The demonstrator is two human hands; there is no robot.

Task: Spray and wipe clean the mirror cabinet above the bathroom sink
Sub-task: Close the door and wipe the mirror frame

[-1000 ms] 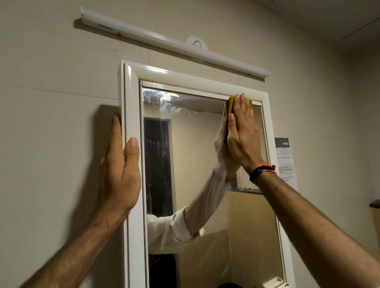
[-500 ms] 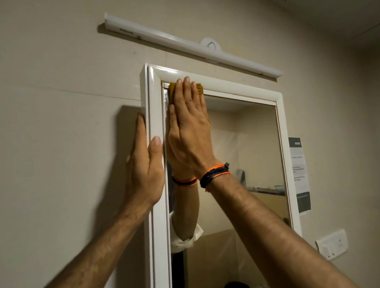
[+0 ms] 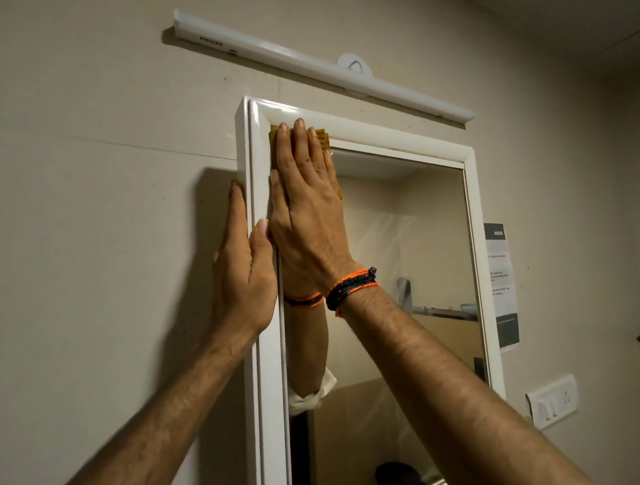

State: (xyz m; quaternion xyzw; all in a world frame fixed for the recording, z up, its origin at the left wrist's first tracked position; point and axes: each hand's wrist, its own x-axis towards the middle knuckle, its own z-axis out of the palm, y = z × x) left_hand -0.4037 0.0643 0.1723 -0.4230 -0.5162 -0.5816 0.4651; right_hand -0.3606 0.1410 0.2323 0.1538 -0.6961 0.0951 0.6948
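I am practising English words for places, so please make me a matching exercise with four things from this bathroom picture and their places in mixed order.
Things
1. yellow cloth
2. left hand
3. light bar
4. wall switch

Places
A. on the wall above the mirror cabinet
B. on the wall to the right of the cabinet, low down
C. under the right hand, at the top left corner of the mirror
D. flat on the cabinet's left outer edge

Pairs: 1-C, 2-D, 3-A, 4-B
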